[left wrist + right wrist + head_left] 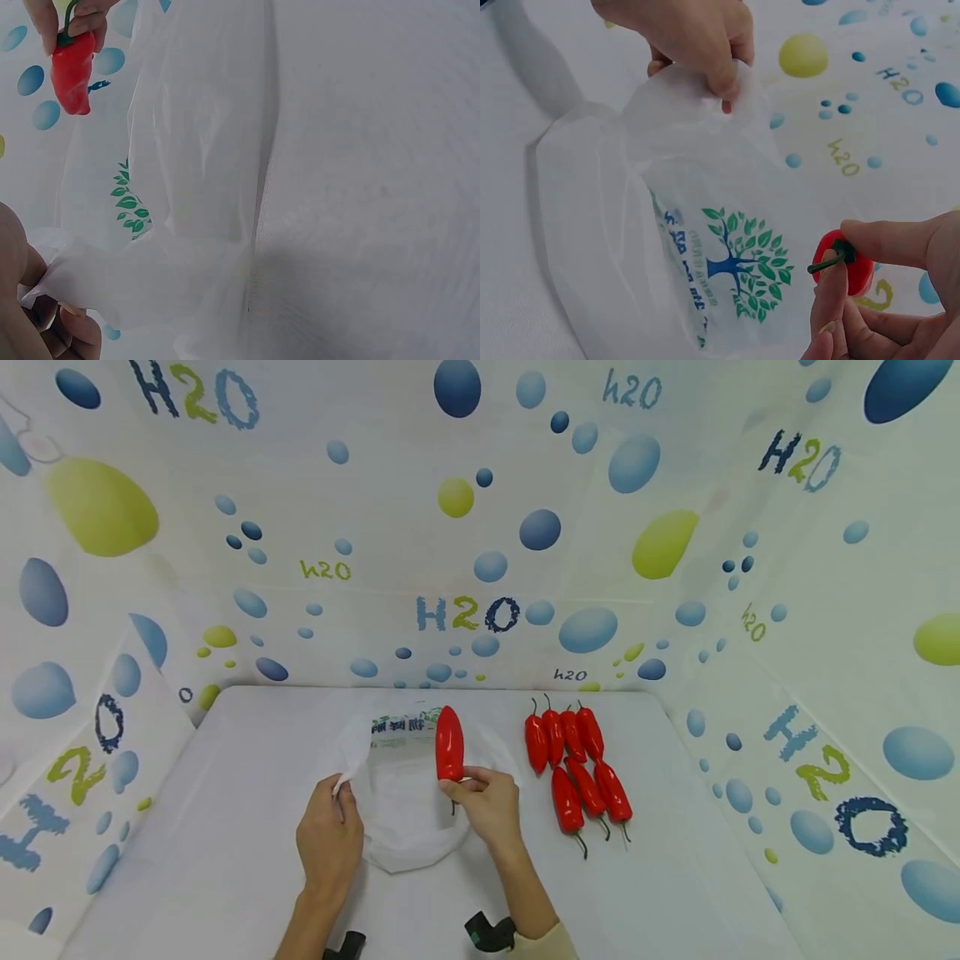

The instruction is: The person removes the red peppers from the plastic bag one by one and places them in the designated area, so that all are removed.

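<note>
A white plastic bag (408, 793) with a green tree and lettering printed on it lies on the table, its mouth spread. My left hand (330, 835) pinches the bag's left edge between thumb and fingers; in the right wrist view that hand (694, 37) grips the bag near its handle. My right hand (489, 802) holds a red chili pepper (450, 745) by its stem end, tip pointing up in the head view, over the bag's right side. The green stem shows between the fingers in the right wrist view, where the pepper (862, 274) is seen end-on.
Several red peppers (567, 802) lie in two rows on the white table (697, 877), to the right of the bag. Behind and at both sides stand white walls (405, 510) printed with blue and green drops. Dark wrist devices (491, 932) show at the lower edge.
</note>
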Demonstrator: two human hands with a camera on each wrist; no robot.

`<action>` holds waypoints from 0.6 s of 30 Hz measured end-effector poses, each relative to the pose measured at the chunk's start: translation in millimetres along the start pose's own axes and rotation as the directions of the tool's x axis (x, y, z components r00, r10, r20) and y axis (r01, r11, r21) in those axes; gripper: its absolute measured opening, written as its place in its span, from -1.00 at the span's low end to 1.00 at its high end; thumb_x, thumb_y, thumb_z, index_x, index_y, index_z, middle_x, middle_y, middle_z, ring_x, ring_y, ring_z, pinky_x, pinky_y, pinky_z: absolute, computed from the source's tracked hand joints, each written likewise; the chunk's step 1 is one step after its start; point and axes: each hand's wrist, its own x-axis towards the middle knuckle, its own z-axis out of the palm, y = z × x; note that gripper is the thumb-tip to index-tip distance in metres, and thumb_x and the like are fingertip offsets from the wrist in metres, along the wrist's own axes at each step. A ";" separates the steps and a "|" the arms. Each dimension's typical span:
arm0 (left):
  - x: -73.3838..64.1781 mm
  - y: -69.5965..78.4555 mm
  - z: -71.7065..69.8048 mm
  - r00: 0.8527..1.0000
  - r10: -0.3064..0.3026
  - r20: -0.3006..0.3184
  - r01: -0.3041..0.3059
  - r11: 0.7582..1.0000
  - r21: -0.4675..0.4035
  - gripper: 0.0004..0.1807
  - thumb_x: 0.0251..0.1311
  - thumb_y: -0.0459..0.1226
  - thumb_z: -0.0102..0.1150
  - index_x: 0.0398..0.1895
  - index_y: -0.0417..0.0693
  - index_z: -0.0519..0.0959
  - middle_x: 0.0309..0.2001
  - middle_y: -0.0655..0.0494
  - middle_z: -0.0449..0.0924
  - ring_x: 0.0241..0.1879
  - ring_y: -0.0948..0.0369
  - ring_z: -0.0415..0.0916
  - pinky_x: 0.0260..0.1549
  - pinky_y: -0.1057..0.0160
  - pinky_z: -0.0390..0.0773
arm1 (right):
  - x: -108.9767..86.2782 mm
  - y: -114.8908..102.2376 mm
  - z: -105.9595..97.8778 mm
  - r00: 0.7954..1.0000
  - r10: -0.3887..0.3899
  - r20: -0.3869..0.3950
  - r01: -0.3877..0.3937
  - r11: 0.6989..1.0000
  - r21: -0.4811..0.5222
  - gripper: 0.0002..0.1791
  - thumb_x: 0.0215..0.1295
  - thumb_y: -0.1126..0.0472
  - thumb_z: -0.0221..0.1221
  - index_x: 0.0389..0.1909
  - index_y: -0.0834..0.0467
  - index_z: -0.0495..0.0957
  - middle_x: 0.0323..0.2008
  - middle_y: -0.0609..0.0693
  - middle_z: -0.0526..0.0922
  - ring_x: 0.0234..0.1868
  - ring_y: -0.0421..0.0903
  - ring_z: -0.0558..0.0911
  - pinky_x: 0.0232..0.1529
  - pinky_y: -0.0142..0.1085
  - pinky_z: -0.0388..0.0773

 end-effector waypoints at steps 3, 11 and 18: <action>0.4 0.0 -0.2 1.000 0.003 -0.008 -0.003 1.000 -0.002 -0.81 0.45 -0.43 0.14 0.00 -0.38 0.60 -0.13 -0.27 0.70 -0.19 -0.20 0.70 -0.29 -0.18 0.60 | 0.4 2.4 -3.3 1.000 0.012 -0.007 -0.012 1.000 -0.005 -0.51 0.21 0.06 0.50 0.04 0.31 0.72 -0.46 -0.03 0.76 -0.44 -0.09 0.67 -0.42 -0.27 0.52; -1.2 -1.0 0.5 1.000 -0.017 0.001 0.017 1.000 -0.005 -0.81 0.45 -0.42 0.14 0.01 -0.38 0.60 -0.13 -0.26 0.71 -0.19 -0.20 0.70 -0.27 -0.19 0.60 | -0.6 9.1 -9.5 0.998 0.034 -0.052 -0.035 0.999 -0.016 -0.51 0.19 0.06 0.53 0.03 0.29 0.73 -0.48 -0.01 0.74 -0.46 -0.12 0.59 -0.44 -0.28 0.49; -0.9 -1.6 1.3 1.000 -0.004 0.008 0.004 1.000 -0.009 -0.81 0.45 -0.41 0.14 0.01 -0.37 0.60 -0.13 -0.27 0.69 -0.19 -0.20 0.69 -0.26 -0.19 0.61 | -1.3 11.5 -16.0 0.994 0.042 -0.098 -0.044 0.999 -0.018 -0.52 0.20 0.06 0.51 0.05 0.27 0.73 -0.44 -0.02 0.76 -0.45 -0.12 0.61 -0.41 -0.29 0.55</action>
